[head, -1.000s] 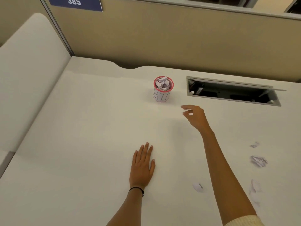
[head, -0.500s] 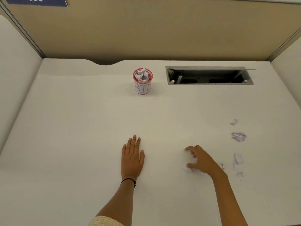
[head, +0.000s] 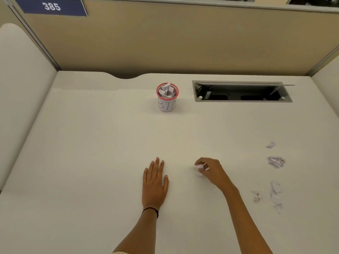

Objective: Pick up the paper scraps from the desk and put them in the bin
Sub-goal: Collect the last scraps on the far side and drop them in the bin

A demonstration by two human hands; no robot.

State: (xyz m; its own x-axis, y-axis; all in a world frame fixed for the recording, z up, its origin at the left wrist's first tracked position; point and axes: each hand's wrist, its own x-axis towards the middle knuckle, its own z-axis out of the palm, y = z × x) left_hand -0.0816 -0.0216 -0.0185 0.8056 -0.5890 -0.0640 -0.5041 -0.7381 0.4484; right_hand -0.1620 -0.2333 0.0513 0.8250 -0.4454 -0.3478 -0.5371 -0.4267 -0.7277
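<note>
Pinches a scrap at the tips of the curled right hand, down by the desk. Rests the left hand flat, fingers straight. Has the bin far ahead.

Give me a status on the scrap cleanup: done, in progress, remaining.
Done: the bin already holds crumpled paper up to its rim.
In hand: the right hand pinches one paper scrap, well short of the bin; the left hand rests flat on the desk.
Left: on the desk's right side lie a small far scrap, a crumpled scrap, a small near scrap and a long torn scrap.
</note>
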